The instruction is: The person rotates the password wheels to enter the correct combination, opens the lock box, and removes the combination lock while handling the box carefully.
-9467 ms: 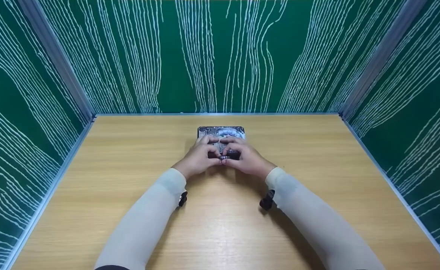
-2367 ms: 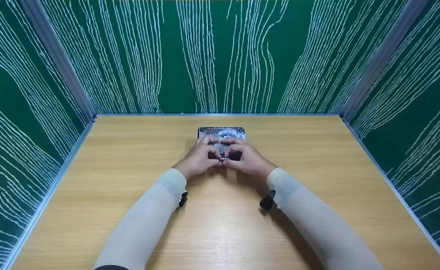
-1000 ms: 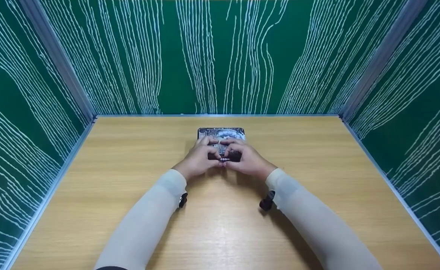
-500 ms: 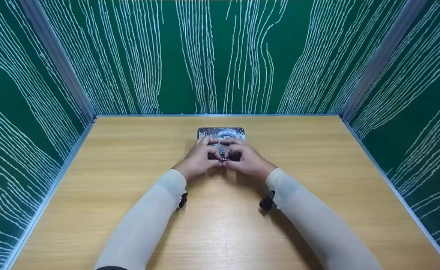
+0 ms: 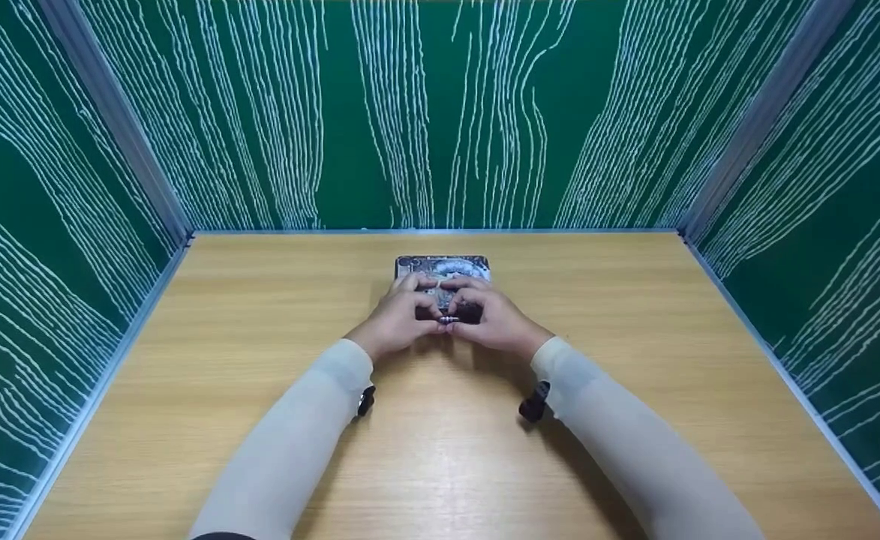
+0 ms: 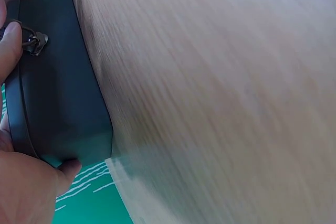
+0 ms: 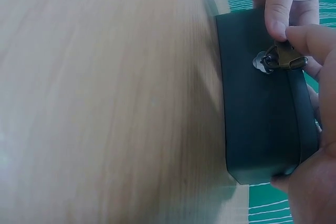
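A small dark box (image 5: 440, 265) with a printed lid rests near the far side of the table. Its plain front face (image 6: 58, 87) carries a metal clasp (image 7: 286, 59) across the lid seam, and the lid looks down. From the left, my left hand (image 5: 398, 319) curls about the box, thumb and forefinger at the clasp. My right hand (image 5: 496, 319) mirrors it on the other side, also with thumb and forefinger at the clasp. Further fingers of both hands lie over the lid. The hands hide much of the box's lid and sides.
A light wooden table (image 5: 440, 450) spreads around the box. Green panels with white wavy lines (image 5: 364, 112) stand behind and at both sides, joined by grey corner posts (image 5: 121, 112). Dark wrist devices (image 5: 533, 401) hang under the sleeves.
Both hands stay at the box, and it keeps its place. Only the fingertips at the clasp have shifted slightly, and the clasp shows a little more than in the oldest frame.
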The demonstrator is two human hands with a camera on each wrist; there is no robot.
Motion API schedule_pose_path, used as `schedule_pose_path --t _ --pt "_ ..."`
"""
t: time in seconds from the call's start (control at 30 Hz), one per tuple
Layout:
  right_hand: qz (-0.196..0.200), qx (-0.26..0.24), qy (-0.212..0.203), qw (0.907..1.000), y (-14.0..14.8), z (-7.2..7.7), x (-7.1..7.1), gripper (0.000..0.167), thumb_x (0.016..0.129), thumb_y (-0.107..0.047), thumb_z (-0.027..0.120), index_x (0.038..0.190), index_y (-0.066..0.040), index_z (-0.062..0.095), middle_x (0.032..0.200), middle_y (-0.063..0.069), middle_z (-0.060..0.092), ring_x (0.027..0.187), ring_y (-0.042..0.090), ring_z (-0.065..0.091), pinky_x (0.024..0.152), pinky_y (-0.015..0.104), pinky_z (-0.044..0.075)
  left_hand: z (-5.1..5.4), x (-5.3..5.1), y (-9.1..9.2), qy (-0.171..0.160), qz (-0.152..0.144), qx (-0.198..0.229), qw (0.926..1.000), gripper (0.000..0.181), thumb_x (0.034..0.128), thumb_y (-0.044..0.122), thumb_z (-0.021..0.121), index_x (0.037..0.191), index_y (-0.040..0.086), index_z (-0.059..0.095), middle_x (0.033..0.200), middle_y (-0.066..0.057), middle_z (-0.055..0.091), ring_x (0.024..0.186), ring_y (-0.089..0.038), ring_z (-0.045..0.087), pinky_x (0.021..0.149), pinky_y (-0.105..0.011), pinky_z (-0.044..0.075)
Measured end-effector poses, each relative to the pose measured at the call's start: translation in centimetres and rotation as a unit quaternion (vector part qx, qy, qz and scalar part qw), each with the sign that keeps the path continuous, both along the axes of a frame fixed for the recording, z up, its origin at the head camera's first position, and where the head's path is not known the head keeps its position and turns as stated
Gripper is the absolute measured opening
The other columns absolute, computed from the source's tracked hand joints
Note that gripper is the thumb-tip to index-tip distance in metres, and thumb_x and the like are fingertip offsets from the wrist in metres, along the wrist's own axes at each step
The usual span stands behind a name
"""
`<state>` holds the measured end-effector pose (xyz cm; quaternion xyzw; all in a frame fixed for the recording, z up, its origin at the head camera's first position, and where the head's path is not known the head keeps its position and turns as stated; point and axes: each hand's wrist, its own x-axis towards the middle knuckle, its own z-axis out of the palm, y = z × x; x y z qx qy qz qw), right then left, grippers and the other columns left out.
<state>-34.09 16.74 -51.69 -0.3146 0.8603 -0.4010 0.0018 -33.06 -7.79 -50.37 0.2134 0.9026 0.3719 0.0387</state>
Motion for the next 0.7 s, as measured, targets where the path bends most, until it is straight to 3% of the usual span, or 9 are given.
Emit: schedule_pose_path --t 0.7 --pt "-0.001 0.003 -0.001 1.0000 -0.09 0.09 0.36 0.019 0.098 -0.019 0.089 0.110 -0.019 0.075 0.169 0.003 0.058 0.164 0.038 0.044 0.139 0.063 0.029 -0.10 -0.06 0.08 0.004 -0.003 -0.004 1.0000 0.016 0.0979 0.027 0.092 0.091 0.020 0.079 0.170 -0.003 0.049 0.169 -0.034 0.031 0.143 -0.057 0.024"
